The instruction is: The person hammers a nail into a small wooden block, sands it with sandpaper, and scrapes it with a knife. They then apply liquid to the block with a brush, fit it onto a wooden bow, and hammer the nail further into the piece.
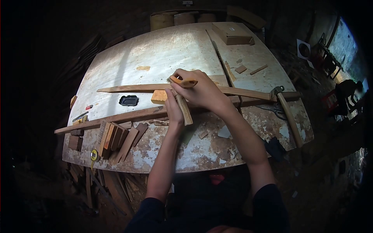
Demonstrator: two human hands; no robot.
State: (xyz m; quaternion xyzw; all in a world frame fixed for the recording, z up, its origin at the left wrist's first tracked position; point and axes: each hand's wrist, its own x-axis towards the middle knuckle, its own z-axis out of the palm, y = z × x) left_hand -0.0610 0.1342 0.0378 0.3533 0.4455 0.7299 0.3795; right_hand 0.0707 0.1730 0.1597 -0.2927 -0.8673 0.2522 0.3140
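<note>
At a worn workshop tabletop [186, 50], 2 hands work a short wooden strip [184, 108] over long battens.

Largest to smallest: tabletop, long batten [128, 115], hammer [289, 116], strip, yellow pencil [185, 82]. Marking goes best, by the look of it, with the strip pinned flat. Left hand [173, 110] has its grip closed on the strip; right hand [202, 91] has its grip clenched around the pencil just above.

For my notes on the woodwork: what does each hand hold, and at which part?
The left hand grips a short wood strip near its upper end. The right hand pinches an orange pencil-like tool around its middle.
</note>
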